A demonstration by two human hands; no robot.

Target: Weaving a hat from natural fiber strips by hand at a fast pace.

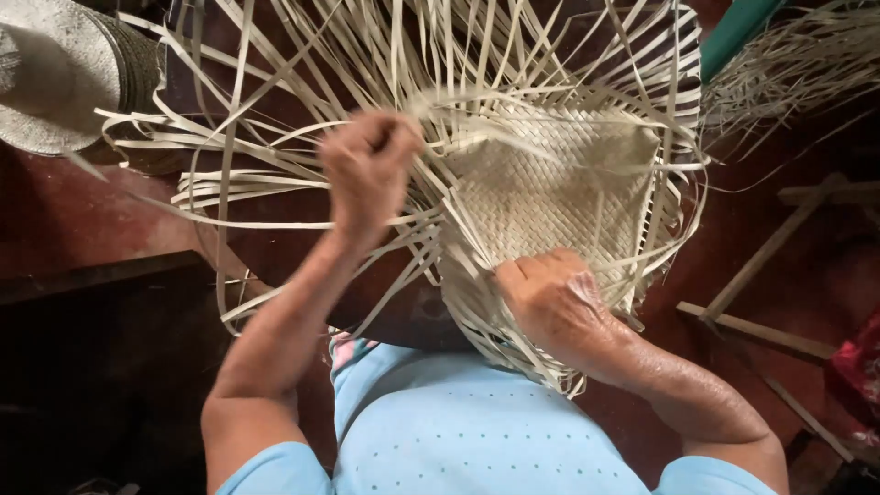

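A half-woven mat of pale straw strips (550, 183) lies in front of me, its centre a tight square weave with several loose strips (275, 137) fanning out all round. My left hand (367, 170) is blurred, raised left of the woven patch, fingers pinched on a loose strip near its upper left corner. My right hand (550, 298) presses on the near edge of the weave, fingers curled over the strips there.
A finished woven straw hat (55, 78) sits at the top left. A bundle of loose straw (797, 64) lies at the top right beside a green pole (733, 32). Wooden slats (761, 266) stand on the red floor at the right.
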